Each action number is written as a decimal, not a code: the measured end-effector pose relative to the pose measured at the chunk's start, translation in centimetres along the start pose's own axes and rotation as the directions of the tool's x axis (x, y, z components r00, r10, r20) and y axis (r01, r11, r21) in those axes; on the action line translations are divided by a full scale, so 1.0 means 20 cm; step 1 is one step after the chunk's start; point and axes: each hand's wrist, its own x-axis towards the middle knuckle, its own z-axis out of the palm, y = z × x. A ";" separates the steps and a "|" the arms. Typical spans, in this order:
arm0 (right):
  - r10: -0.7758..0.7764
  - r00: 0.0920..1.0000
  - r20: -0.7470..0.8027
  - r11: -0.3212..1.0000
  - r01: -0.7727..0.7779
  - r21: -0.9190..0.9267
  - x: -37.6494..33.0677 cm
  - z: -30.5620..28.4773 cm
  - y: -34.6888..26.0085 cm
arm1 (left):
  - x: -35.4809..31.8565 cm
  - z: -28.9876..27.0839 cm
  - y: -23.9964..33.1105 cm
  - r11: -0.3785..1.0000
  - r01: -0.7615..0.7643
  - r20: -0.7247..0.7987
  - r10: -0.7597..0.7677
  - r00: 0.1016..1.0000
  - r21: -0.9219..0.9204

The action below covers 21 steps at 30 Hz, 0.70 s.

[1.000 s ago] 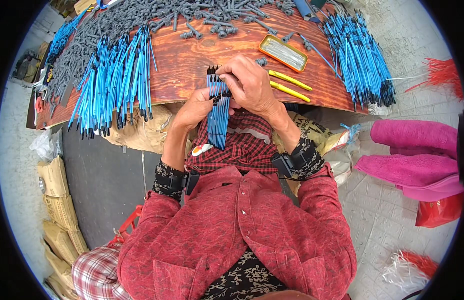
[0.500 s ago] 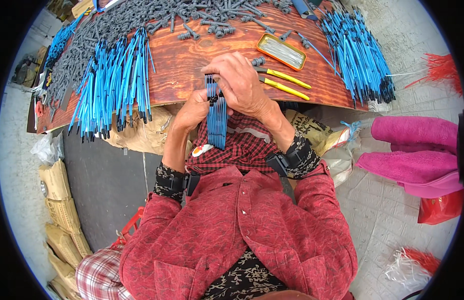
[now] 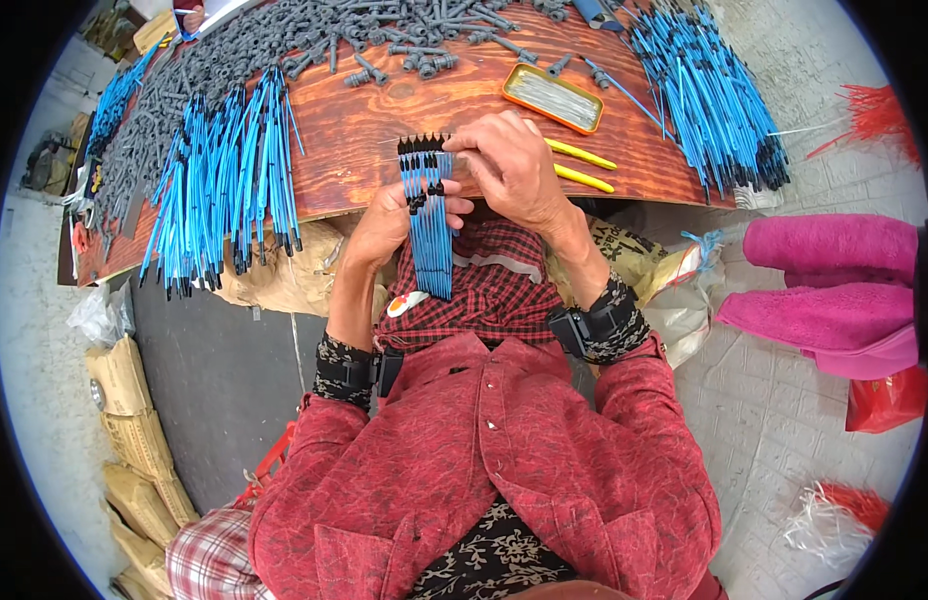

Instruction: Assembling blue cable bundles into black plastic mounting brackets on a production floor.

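My left hand (image 3: 382,228) is closed around a flat row of thin blue sticks (image 3: 433,245) with black tips, held over my lap below the table edge. The row fans slightly toward its far end, where the black tips stand side by side. Farther down, a second dark band of black pieces crosses the row by my left fingers. My right hand (image 3: 519,172) is at the right end of the black tips, fingertips pinched together. What lies between them is too small to make out. A thin line sticks out left of the tips.
Blue black-tipped sticks (image 3: 224,170) overhang the table's left front; another pile (image 3: 709,110) lies at right. Grey plastic parts (image 3: 254,50) cover the back. A yellow tin (image 3: 554,98) of thin clear pieces and yellow-handled pliers (image 3: 584,179) lie near my right hand.
My right hand has shifted right, off the top of the row, uncovering the black tips. The row now looks more spread at its far end. My left hand keeps its hold.
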 end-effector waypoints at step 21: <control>0.165 0.712 0.682 0.005 -0.692 0.722 -0.44 0.32 -0.20 | -0.23 -0.06 -0.04 0.971 -0.237 0.108 0.234 0.966 0.015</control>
